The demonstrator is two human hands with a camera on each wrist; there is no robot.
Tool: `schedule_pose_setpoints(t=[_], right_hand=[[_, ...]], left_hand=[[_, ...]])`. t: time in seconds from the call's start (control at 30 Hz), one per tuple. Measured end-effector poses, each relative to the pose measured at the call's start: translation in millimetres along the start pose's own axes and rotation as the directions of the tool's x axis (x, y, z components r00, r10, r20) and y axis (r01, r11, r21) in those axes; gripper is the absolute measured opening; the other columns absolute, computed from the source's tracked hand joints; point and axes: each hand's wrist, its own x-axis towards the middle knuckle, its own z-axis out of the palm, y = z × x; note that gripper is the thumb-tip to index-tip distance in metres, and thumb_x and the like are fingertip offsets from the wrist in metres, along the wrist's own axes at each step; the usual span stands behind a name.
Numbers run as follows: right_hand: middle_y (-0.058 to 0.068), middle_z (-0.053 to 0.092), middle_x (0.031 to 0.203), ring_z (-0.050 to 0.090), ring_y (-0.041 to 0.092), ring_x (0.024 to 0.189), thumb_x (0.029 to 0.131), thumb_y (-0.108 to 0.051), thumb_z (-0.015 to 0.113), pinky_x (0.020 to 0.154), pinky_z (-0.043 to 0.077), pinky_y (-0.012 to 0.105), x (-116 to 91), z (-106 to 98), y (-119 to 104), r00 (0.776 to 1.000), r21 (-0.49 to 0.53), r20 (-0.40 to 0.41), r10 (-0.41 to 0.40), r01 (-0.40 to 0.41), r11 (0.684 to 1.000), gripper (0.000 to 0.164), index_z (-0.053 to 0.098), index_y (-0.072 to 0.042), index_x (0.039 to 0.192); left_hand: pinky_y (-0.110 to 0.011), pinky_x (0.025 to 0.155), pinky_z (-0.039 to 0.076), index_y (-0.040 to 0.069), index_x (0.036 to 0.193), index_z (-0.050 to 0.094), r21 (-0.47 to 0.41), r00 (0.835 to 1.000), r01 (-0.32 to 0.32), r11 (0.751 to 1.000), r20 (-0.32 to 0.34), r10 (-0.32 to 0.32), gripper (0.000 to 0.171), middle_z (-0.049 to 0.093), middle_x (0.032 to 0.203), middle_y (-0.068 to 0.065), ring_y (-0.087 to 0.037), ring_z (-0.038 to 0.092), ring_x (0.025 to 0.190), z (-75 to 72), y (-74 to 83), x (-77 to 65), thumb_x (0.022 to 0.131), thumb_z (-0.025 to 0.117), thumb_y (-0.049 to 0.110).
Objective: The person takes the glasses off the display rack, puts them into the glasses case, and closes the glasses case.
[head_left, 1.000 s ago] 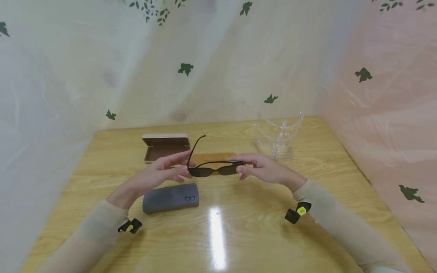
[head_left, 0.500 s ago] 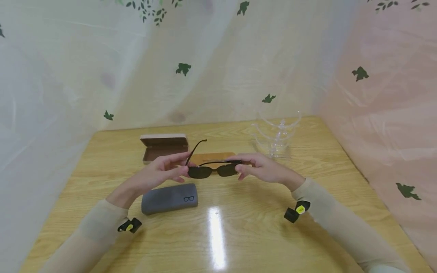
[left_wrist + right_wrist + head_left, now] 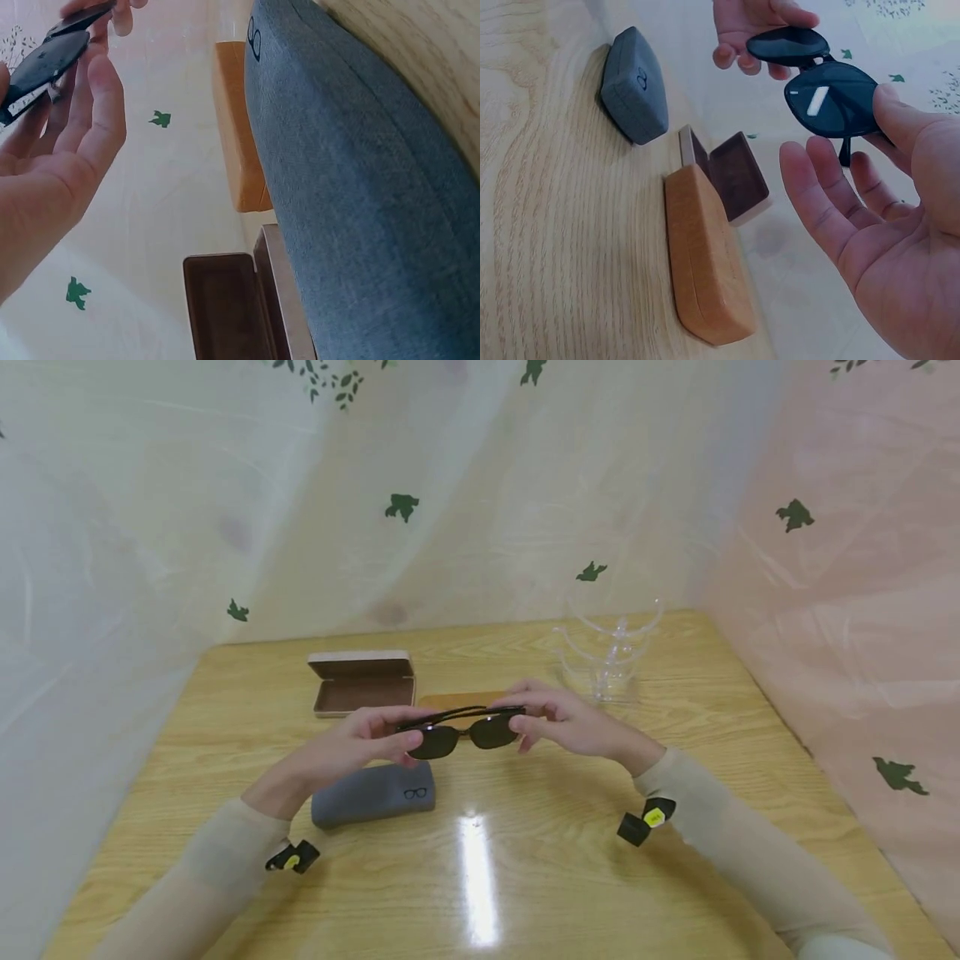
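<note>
Both hands hold a pair of dark sunglasses (image 3: 465, 734) above the middle of the table, lenses toward the head camera. My left hand (image 3: 356, 745) pinches the end with its thumb on the lens edge. At the opposite hinge, my right hand (image 3: 570, 723) grips the frame between thumb and fingers. The two temples lie folded across behind the lenses. In the right wrist view, the dark lens (image 3: 832, 97) shows close to my right thumb, and one temple tip pokes out below. Beneath my left hand lies a closed grey-blue glasses case (image 3: 373, 794) with a glasses drawing on it.
An opened case with a brown lining (image 3: 363, 685) stands at the back left. Behind the sunglasses, an orange-brown case (image 3: 705, 255) rests on the wooden table (image 3: 570, 877). A clear tiered display stand (image 3: 611, 656) is at the back right, near the curtain.
The left temple, which stuck up from the frame, has folded down across the other one. My left fingers moved with it, and the sunglasses tilted slightly.
</note>
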Motion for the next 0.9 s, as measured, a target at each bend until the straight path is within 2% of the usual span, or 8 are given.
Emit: schedule_pose_setpoints(t=[0.07,0.27,0.4,0.5,0.6,0.7,0.8,0.9], right_hand=[[0.018,0.050,0.134,0.065,0.053,0.084,0.106,-0.011,0.056,0.076,0.060,0.052,-0.7,-0.3,-1.3,1.000,0.013,-0.005,0.014,-0.014,1.000,0.036,0.058,-0.001,0.140],[0.021,0.069,0.108,0.071,0.042,0.080,0.105,-0.011,0.058,0.074,0.057,0.062,-1.3,-2.2,-1.8,0.999,0.080,0.018,0.051,-0.052,0.995,0.033,0.059,0.006,0.133],[0.020,0.070,0.109,0.072,0.039,0.080,0.105,-0.014,0.058,0.075,0.057,0.062,-1.7,-3.3,-2.1,0.998,0.081,0.032,0.056,-0.059,0.995,0.034,0.060,0.008,0.131],[0.020,0.070,0.107,0.070,0.043,0.081,0.105,-0.013,0.058,0.076,0.057,0.061,-1.7,-4.1,-2.0,0.997,0.080,0.010,0.071,-0.072,0.994,0.031,0.062,0.006,0.130],[0.018,0.071,0.106,0.069,0.045,0.082,0.105,-0.013,0.057,0.076,0.056,0.062,-1.1,-4.7,-2.0,0.996,0.073,-0.018,0.093,-0.091,0.993,0.029,0.064,0.004,0.128],[0.017,0.072,0.109,0.070,0.042,0.082,0.105,-0.015,0.058,0.077,0.055,0.064,0.8,-4.8,-3.3,0.992,0.061,-0.047,0.120,-0.117,0.991,0.029,0.064,0.003,0.127],[0.017,0.072,0.110,0.072,0.038,0.081,0.105,-0.017,0.059,0.078,0.055,0.064,5.0,-4.5,-6.0,0.986,0.057,-0.087,0.139,-0.135,0.989,0.031,0.064,0.003,0.128],[0.017,0.072,0.111,0.072,0.041,0.083,0.105,-0.018,0.059,0.079,0.055,0.063,10.6,-3.1,-8.5,0.982,0.070,-0.112,0.150,-0.142,0.987,0.033,0.064,0.003,0.130]], left_hand=[[-0.044,0.098,0.052,0.011,0.148,0.053,-0.010,1.000,-0.010,1.000,0.029,0.010,0.047,0.055,0.144,-0.015,-0.054,0.060,0.109,0.0,-0.1,-0.4,0.104,0.061,0.022],[-0.047,0.095,0.054,0.004,0.147,0.052,-0.015,0.993,-0.064,0.998,0.103,0.066,0.045,0.062,0.133,-0.018,-0.052,0.063,0.102,-1.1,0.9,-0.1,0.106,0.057,0.021],[-0.051,0.098,0.051,0.005,0.148,0.051,0.000,0.991,-0.060,0.998,0.116,0.060,0.045,0.062,0.133,-0.018,-0.054,0.063,0.098,-0.9,1.6,-0.3,0.107,0.055,0.022],[-0.052,0.103,0.047,0.009,0.149,0.051,0.009,0.997,-0.021,1.000,0.073,0.020,0.045,0.058,0.139,-0.016,-0.055,0.063,0.100,0.1,1.4,0.0,0.107,0.056,0.025],[-0.049,0.103,0.047,0.011,0.147,0.053,0.023,1.000,0.023,0.999,0.001,-0.023,0.046,0.055,0.143,-0.011,-0.052,0.064,0.102,0.4,1.1,-0.7,0.105,0.060,0.028],[-0.048,0.096,0.053,0.004,0.143,0.056,0.020,0.999,0.016,1.000,-0.049,-0.015,0.045,0.061,0.136,-0.016,-0.052,0.065,0.102,-2.0,-0.2,-1.8,0.103,0.063,0.023],[-0.048,0.090,0.057,0.000,0.139,0.058,0.016,0.995,-0.009,1.000,-0.100,0.011,0.042,0.068,0.123,-0.018,-0.046,0.068,0.100,-6.2,0.3,-3.6,0.102,0.065,0.018],[-0.048,0.087,0.058,-0.001,0.136,0.059,0.016,0.987,-0.031,0.999,-0.157,0.033,0.039,0.072,0.113,-0.017,-0.036,0.071,0.096,-10.5,1.7,-5.5,0.102,0.064,0.018]])
